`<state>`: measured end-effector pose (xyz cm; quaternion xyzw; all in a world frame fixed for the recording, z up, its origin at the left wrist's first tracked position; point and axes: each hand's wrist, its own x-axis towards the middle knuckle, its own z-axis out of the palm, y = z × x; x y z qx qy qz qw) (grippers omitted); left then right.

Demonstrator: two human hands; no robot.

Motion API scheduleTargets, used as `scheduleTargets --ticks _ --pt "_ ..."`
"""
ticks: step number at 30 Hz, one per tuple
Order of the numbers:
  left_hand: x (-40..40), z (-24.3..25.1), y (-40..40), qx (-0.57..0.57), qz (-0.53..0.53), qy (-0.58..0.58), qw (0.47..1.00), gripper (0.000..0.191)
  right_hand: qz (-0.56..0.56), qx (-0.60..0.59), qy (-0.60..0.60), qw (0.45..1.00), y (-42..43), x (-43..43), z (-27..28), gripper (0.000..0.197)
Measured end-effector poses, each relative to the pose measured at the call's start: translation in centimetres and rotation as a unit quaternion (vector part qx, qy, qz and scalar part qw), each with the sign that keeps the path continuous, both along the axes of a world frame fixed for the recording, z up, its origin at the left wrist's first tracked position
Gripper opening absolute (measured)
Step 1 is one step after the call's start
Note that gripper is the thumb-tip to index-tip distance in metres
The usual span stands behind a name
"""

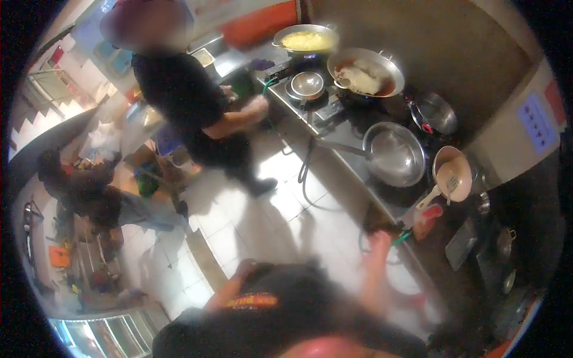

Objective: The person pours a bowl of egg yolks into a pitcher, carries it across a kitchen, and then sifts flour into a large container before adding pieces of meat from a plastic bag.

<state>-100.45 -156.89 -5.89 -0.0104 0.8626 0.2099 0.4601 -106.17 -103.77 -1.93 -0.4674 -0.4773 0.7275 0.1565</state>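
Note:
My right hand (380, 244) is at the front edge of the cooking counter (358, 188), blurred. Just beyond its fingers is a green tube-like piece (401, 237); whether I grip it cannot be made out. A red-topped container (430, 215) stands a little farther in on the counter. Beside it lies a cream frying pan (465, 179) with a slotted turner (453, 182) in it. My left hand (246, 267) is close to my dark shirt, mostly blurred, and its fingers are hard to see. A steel wok (396, 154) rests farther along, its handle reaching over the counter edge.
Two large pans hold frying food: one yellow (309, 41), one in brown oil (367, 76). A strainer (307, 84) and a steel pan (433, 112) sit nearby. A co-worker (188, 98) stands left of the stove; another person (85, 188) is farther left. A hose (305, 179) hangs over the tiled floor (282, 210).

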Motion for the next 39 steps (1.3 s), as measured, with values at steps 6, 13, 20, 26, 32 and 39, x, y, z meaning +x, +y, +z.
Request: scheduleTargets --ticks 6,13,20,26,32,39 --pt "3.0 -5.4 -4.0 -0.122 0.031 0.138 0.982 0.041 -0.277 0.28 0.015 0.919 15.7 -2.6 2.7 0.035" --pt "5.9 -5.6 -7.2 -0.027 0.188 -0.008 0.982 0.037 -0.036 0.152 -0.022 0.988 21.6 -4.8 1.8 0.024" --pt "4.9 -4.1 -3.3 -0.048 0.226 0.064 0.971 0.03 -0.124 0.117 -0.023 0.985 20.1 -7.1 -0.1 0.02" --pt "2.3 -7.9 -6.8 -0.018 -0.068 0.214 0.974 0.036 -0.129 0.35 -0.118 0.92 22.7 -7.3 -1.7 0.035" --pt "-0.7 -6.1 -4.3 -0.042 0.063 0.006 0.997 0.039 -0.158 0.241 -0.288 0.913 21.8 -5.6 2.8 0.046" --pt "-6.2 -6.9 -6.8 0.158 0.328 -0.092 0.927 0.036 -0.082 0.36 -0.243 0.897 23.8 -5.5 -2.1 0.022"
